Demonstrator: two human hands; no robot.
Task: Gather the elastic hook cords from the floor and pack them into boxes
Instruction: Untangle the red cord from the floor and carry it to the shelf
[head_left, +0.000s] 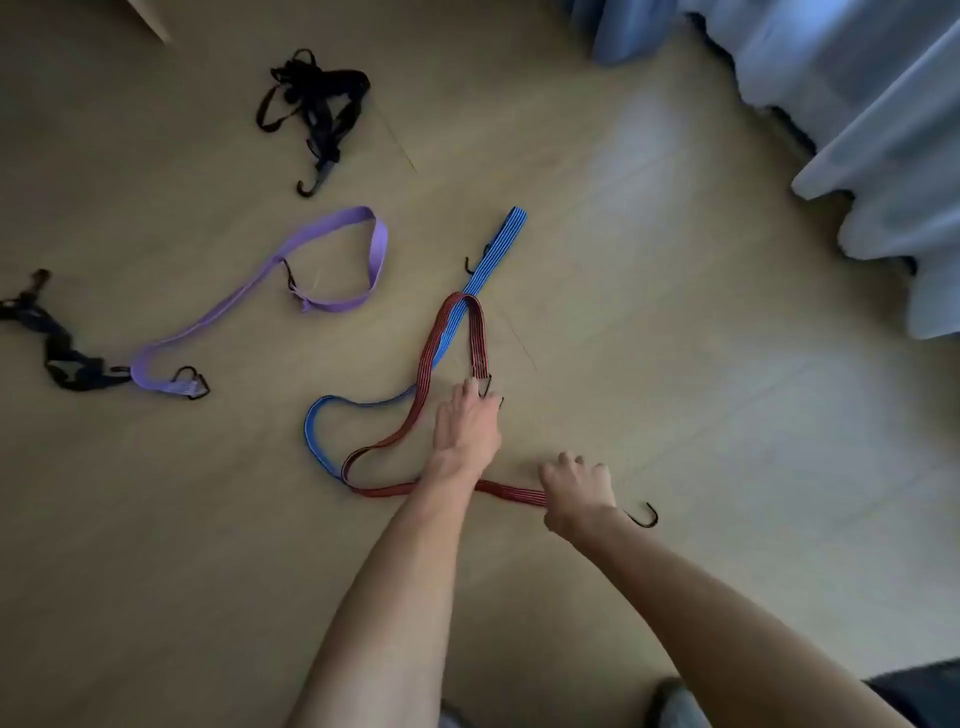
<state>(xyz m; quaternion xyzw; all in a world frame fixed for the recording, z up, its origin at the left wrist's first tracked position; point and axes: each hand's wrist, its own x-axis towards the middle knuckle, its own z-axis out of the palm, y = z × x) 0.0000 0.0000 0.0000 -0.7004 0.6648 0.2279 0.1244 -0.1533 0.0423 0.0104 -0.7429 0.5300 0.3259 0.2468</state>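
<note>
A red elastic hook cord (423, 384) lies looped on the wooden floor, crossing a blue hook cord (488, 254). My right hand (576, 491) grips the red cord near one end, whose black hook (647, 515) sticks out to the right. My left hand (467, 423) reaches over the cord and touches the other red end by its hook (488, 387); whether it grips the hook is hidden. A purple cord (260, 291) lies to the left. Two black cord bundles sit on the floor, one at the back (317, 104) and one at the far left (57, 348).
Pale blue curtains (857, 104) hang at the right and back right. A light furniture corner (150, 18) shows at the top left. A dark object (924, 686) sits at the bottom right corner.
</note>
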